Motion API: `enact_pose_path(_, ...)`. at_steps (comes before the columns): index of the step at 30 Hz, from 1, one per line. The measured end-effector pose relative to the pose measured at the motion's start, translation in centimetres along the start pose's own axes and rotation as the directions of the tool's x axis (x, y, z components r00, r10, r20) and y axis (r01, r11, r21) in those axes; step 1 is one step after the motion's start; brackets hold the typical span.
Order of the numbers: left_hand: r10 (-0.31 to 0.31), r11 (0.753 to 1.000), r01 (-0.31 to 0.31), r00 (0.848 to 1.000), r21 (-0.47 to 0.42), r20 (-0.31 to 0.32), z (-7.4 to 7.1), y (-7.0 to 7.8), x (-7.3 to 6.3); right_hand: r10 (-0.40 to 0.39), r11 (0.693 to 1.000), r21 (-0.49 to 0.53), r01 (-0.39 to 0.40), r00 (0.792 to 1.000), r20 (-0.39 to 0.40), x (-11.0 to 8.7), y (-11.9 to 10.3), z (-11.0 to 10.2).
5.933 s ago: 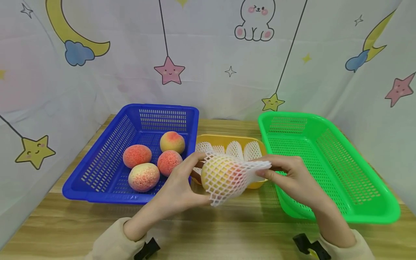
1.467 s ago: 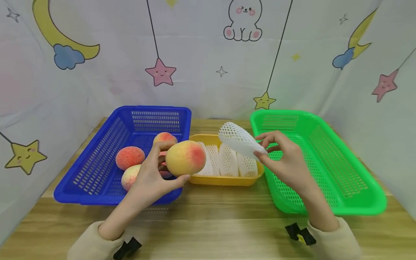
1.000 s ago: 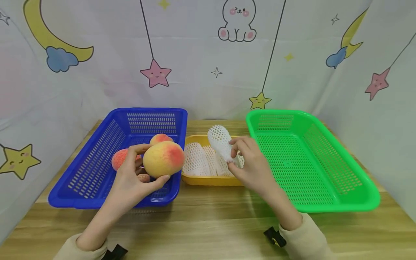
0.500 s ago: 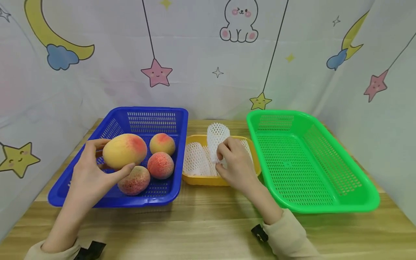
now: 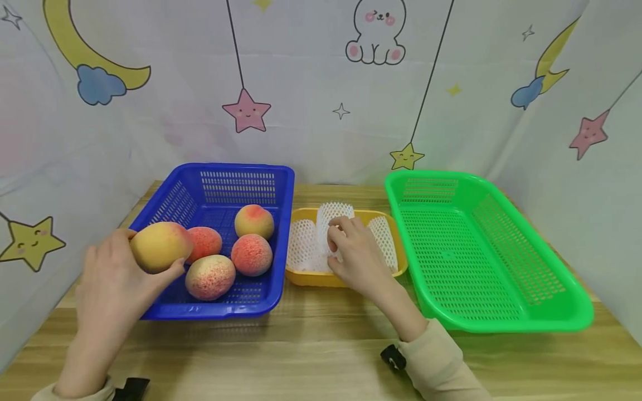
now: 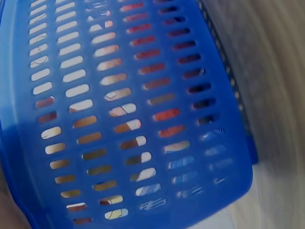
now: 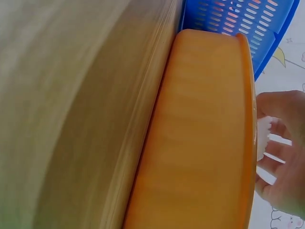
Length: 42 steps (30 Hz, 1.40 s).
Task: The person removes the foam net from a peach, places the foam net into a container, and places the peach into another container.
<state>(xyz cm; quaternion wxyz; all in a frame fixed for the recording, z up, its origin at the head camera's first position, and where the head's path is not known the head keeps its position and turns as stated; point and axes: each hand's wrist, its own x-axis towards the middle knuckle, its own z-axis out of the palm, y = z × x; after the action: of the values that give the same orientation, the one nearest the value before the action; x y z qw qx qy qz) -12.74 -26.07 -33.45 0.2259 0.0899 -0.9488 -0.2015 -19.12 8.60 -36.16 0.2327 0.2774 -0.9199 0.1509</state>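
Note:
My left hand [image 5: 112, 281] grips a yellow peach with a red blush [image 5: 161, 247], over the near left corner of the blue basket [image 5: 236, 309]. Inside lie several other peaches, among them a speckled one [image 5: 210, 277] and a red one [image 5: 252, 254]. Fingers curled, my right hand [image 5: 357, 257] reaches into the yellow tray [image 5: 321, 280] and pinches a white foam net sleeve [image 5: 335, 211]. A bit of that sleeve [image 7: 263, 136] shows between thumb and fingers above the tray rim in the right wrist view. The sleeve's lower end is hidden behind the hand.
More net sleeves [image 5: 302, 245] lie in the yellow tray. A green basket [image 5: 531, 328] stands right of it, on the wooden table [image 5: 301, 356]. A cartoon-printed cloth [image 5: 311, 67] hangs behind. The blue basket's slotted wall [image 6: 124, 114] fills the left wrist view.
Earlier the sleeve was around the peach; it has come off. My left hand has carried the peach left over the blue basket. My right hand has brought the sleeve down into the yellow tray.

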Motion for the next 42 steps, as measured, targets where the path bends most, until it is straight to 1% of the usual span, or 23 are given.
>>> enact_pose_path(2, 0.009, 0.999, -0.008, 1.000, 0.042, -0.024, 0.0, -0.1, -0.1, 0.009, 1.000, -0.001, -0.009, 0.999, 0.048, -0.1, 0.1, 0.1)
enact_pose_path(4, 0.013, 0.997, -0.011, 1.000, 0.071, -0.028, 0.0, -0.2, -0.2, 0.022, 1.000, 0.003, -0.022, 0.995, 0.093, -0.1, 0.2, 0.2)
enact_pose_path(7, -0.008, 0.996, 0.006, 1.000, 0.091, 0.026, 0.0, -0.4, -0.2, 0.064, 0.997, 0.041, -0.072, 0.983, 0.171, -0.2, 0.4, 0.3)
enact_pose_path(9, -0.020, 0.995, 0.013, 0.997, 0.094, 0.074, 0.0, -0.5, -0.2, 0.108, 0.987, 0.087, -0.132, 0.965, 0.239, -0.2, 0.5, 0.4)
enact_pose_path(11, -0.032, 0.995, 0.019, 0.991, 0.101, 0.127, 0.0, -0.6, -0.2, 0.140, 0.973, 0.130, -0.188, 0.939, 0.313, -0.3, 0.6, 0.5)
enact_pose_path(13, -0.032, 0.994, 0.013, 0.986, 0.112, 0.164, -0.1, -0.8, -0.1, 0.153, 0.962, 0.155, -0.224, 0.915, 0.372, -0.3, 0.7, 0.7)
enact_pose_path(14, -0.030, 0.993, 0.009, 0.984, 0.119, 0.174, -0.1, -0.8, -0.1, 0.150, 0.959, 0.164, -0.230, 0.907, 0.394, -0.3, 0.8, 0.7)
enact_pose_path(17, -0.025, 0.991, 0.000, 0.982, 0.132, 0.189, -0.1, -0.9, 0.0, 0.131, 0.960, 0.170, -0.224, 0.891, 0.434, -0.3, 0.9, 0.8)
enact_pose_path(21, -0.019, 0.991, -0.006, 0.984, 0.137, 0.179, 0.0, -0.8, -0.1, 0.131, 0.961, 0.160, -0.225, 0.882, 0.452, -0.4, 0.9, 0.8)
enact_pose_path(24, -0.013, 0.989, -0.012, 0.986, 0.145, 0.168, 0.0, -0.7, -0.2, 0.139, 0.961, 0.153, -0.229, 0.882, 0.450, -0.4, 0.9, 0.8)
enact_pose_path(28, -0.007, 0.989, -0.019, 0.984, 0.146, 0.179, -0.1, -0.7, -0.2, 0.148, 0.961, 0.148, -0.235, 0.886, 0.440, -0.4, 0.9, 0.9)
enact_pose_path(32, -0.016, 0.988, -0.020, 0.972, 0.152, 0.232, -0.1, -0.9, -0.1, 0.163, 0.959, 0.143, -0.243, 0.891, 0.423, -0.3, 0.7, 0.8)
enact_pose_path(36, -0.027, 0.986, -0.019, 0.962, 0.165, 0.271, 0.0, -1.1, 0.1, 0.171, 0.960, 0.143, -0.240, 0.910, 0.378, -0.2, 0.5, 0.5)
enact_pose_path(42, -0.037, 0.986, -0.012, 0.956, 0.165, 0.292, 0.1, -1.2, 0.2, 0.164, 0.965, 0.152, -0.213, 0.945, 0.284, -0.1, 0.4, 0.2)
